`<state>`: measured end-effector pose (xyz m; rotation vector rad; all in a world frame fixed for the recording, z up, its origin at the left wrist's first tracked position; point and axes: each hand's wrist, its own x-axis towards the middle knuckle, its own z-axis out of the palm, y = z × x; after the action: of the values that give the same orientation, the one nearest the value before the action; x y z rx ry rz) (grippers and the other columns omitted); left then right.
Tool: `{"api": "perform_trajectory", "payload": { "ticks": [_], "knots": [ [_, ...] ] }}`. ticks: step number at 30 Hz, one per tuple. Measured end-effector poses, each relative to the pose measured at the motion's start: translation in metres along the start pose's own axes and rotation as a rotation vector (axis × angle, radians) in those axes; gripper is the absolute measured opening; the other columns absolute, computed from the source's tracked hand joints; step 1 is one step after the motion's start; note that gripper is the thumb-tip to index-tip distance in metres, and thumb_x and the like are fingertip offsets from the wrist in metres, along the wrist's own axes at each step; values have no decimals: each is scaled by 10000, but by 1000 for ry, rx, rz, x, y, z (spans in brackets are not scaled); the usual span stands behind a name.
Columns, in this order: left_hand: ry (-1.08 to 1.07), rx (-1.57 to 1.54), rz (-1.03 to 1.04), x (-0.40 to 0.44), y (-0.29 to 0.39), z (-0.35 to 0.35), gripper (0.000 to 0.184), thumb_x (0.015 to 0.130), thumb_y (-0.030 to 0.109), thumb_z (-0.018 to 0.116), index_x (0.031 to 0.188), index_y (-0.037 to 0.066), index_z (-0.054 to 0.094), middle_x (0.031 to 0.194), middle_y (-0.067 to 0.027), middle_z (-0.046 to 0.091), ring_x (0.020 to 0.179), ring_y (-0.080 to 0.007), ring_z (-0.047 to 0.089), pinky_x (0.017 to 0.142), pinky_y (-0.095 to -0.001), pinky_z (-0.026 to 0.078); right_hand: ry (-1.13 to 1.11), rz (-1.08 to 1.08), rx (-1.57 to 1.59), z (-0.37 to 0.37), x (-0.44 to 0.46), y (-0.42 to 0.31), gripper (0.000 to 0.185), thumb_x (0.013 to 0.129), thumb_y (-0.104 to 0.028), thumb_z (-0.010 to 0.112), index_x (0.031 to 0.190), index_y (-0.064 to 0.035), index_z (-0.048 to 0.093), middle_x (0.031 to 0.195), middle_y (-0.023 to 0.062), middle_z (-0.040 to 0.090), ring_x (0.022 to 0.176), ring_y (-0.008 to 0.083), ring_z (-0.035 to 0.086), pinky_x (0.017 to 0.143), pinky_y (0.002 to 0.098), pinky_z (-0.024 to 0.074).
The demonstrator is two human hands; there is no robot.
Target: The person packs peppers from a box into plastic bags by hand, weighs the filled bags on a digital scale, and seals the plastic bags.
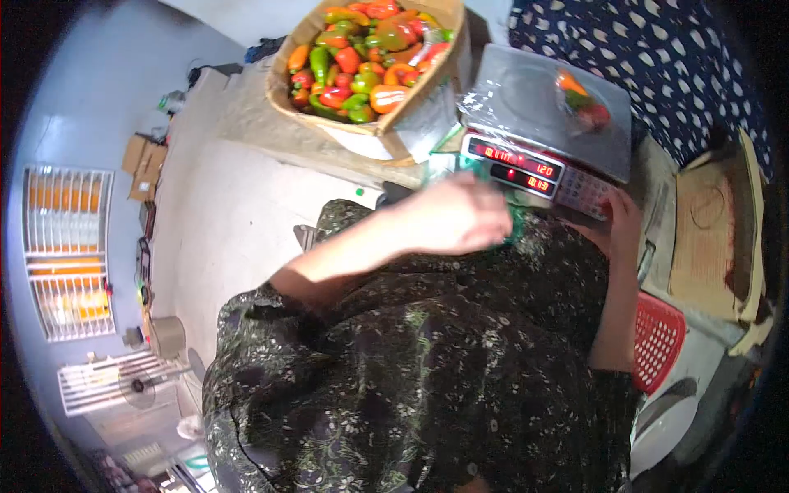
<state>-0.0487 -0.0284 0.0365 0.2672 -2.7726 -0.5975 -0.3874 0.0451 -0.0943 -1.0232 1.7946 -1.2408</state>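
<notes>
Peppers [347, 61] in red, orange and green are found in two lots. The larger heaps up within the rim of a cardboard box [353, 130]. Beside the box's right side is a scale [534, 103], with clear plastic over the near-left corner of its pan. The smaller lot [585, 108] lies toward the pan's right edge. The left hand [472, 215], blurred, is before the scale's near-left corner, fingers curled, with green plastic [518, 228] next to it; whether they grip it cannot be told. The right hand [623, 215] is at the right edge of the keypad [580, 191], fingers bent; contact and grip cannot be confirmed. Digits on the display [514, 167] are lit red. Judged done: the smaller lot is on the pan, figures showing. Judged outstanding: that lot is not yet off the pan, and the bulk lies in the box.
</notes>
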Motion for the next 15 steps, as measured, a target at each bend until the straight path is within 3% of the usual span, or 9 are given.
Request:
{"api": "perform_trajectory", "payload": {
  "ticks": [2,5,6,8,10,11,12,15],
  "knots": [
    [259,178,-92,5,-42,-44,115,841,182,580,889,99,643,795,-67,621,782,-266,611,721,-400,487,-7,122,51,-1,-1,-4,303,851,-278,619,988,-8,627,894,52,596,826,139,561,757,277,471],
    [551,162,-534,-3,-110,-103,157,851,134,581,958,30,629,907,-116,659,861,-229,641,785,-311,492,3,109,-7,-1,-5,-9,343,861,-282,605,1060,-4,630,964,79,615,868,171,568,783,302,457],
    [642,2,-601,-12,-134,-114,220,852,225,600,973,42,619,888,-135,666,826,-277,651,733,-351,509,17,71,-68,-2,-3,-5,354,865,-284,602,1080,-4,628,984,87,615,885,182,567,795,314,453],
    [319,119,-805,-39,-173,-124,337,830,329,627,1030,59,611,900,-157,662,851,-297,649,772,-372,508,42,76,-93,-1,-1,-6,368,873,-286,596,1106,-3,623,1010,101,615,915,202,565,813,329,450],
    [-2,378,-863,-57,-184,-110,469,813,445,613,1109,82,593,1030,-185,624,982,-330,605,860,-415,479,52,176,-30,2,-4,-9,373,880,-286,591,1116,1,617,1021,112,613,940,218,564,827,338,450],
    [-27,427,-972,-57,-174,-100,516,824,502,566,1157,107,581,1166,-192,549,1117,-376,514,932,-451,431,59,161,-23,1,-3,-2,374,883,-291,590,1115,2,617,1022,117,613,938,216,565,828,336,450],
    [-1,447,-1028,-54,-162,-99,541,831,518,542,1198,120,557,1213,-200,502,1148,-400,463,947,-462,410,65,148,-18,-1,0,10,376,886,-295,590,1113,3,617,1024,122,612,936,214,567,829,334,450],
    [68,483,-1050,-56,-167,-95,538,833,507,541,1182,99,567,1165,-210,526,1080,-387,495,923,-456,426,8,242,-31,7,-1,-15,378,895,-298,584,1114,9,614,1037,122,613,941,212,572,828,325,448]
  ]
}}
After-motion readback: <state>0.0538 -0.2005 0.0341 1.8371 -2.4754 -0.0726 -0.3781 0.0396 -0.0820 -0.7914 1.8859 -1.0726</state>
